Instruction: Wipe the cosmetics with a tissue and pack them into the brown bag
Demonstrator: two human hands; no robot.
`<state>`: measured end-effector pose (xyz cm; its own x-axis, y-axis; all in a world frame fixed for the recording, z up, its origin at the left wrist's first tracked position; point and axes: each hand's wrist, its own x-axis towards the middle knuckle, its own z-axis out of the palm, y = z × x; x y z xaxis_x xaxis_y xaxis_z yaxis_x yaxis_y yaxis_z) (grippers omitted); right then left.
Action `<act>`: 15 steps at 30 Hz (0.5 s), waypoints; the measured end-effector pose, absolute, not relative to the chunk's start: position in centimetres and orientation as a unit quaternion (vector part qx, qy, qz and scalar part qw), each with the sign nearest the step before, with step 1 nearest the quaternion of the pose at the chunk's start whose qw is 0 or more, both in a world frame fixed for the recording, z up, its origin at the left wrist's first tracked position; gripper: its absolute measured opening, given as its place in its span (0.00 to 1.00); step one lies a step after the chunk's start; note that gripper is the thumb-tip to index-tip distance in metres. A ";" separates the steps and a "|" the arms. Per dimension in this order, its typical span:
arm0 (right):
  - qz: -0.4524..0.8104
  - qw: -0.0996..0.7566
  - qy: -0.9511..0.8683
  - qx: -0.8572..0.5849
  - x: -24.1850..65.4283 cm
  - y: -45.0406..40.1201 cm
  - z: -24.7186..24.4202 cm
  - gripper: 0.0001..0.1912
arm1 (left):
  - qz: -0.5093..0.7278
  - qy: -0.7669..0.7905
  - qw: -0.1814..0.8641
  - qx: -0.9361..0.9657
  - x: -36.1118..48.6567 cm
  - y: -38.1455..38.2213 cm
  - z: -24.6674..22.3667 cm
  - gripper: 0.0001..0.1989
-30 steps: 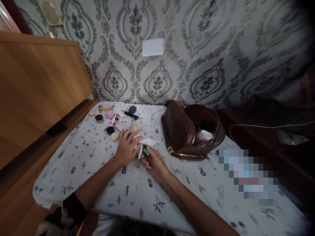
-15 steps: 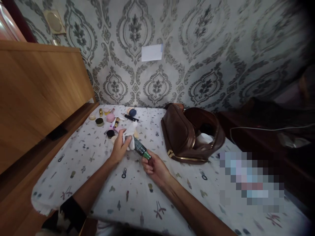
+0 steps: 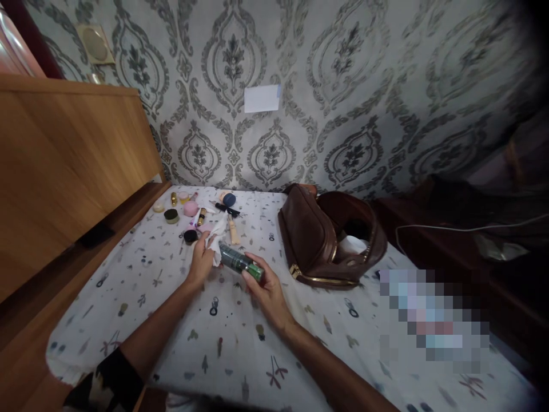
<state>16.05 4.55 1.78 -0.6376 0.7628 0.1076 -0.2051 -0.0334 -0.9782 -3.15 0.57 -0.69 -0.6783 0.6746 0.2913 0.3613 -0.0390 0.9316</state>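
Green bottle [image 3: 238, 261]: markings too small for me to read. Pixelated patch [image 3: 431, 315]: contents masked from me. Wooden cabinet [image 3: 64, 154]: cut off, left edge.

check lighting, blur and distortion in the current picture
Head view: dim, upper-right corner nearly black; head view: wallpaper blurs and stretches toward the right; head view: pixelated block right of the brown handbag; head view: any lettering on the green bottle unreadable.

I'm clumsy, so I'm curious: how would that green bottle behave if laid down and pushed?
The bottle would probably roll on its side, since its body looks round. It may be slippery, as its surface looks smooth. It seems stiff: its outline is straight, while the tissue in the left hand is crumpled.
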 end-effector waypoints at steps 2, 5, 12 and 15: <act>0.655 0.376 -0.608 -0.243 16.2 4.6 1.9 0.22 | 0.584 0.698 0.111 0.399 -2.6 0.3 0.0 0.14; 0.659 0.384 -0.594 -0.257 16.1 4.9 1.9 0.20 | 0.486 0.700 0.005 0.524 -0.9 -0.5 1.5 0.13; 0.641 0.406 -0.589 -0.279 15.9 5.5 1.1 0.18 | 0.298 0.596 -0.188 0.721 2.1 -1.3 2.0 0.20; 0.620 0.419 -0.599 -0.286 16.1 5.8 1.1 0.20 | 0.270 0.586 -0.225 0.730 1.0 -1.0 1.6 0.24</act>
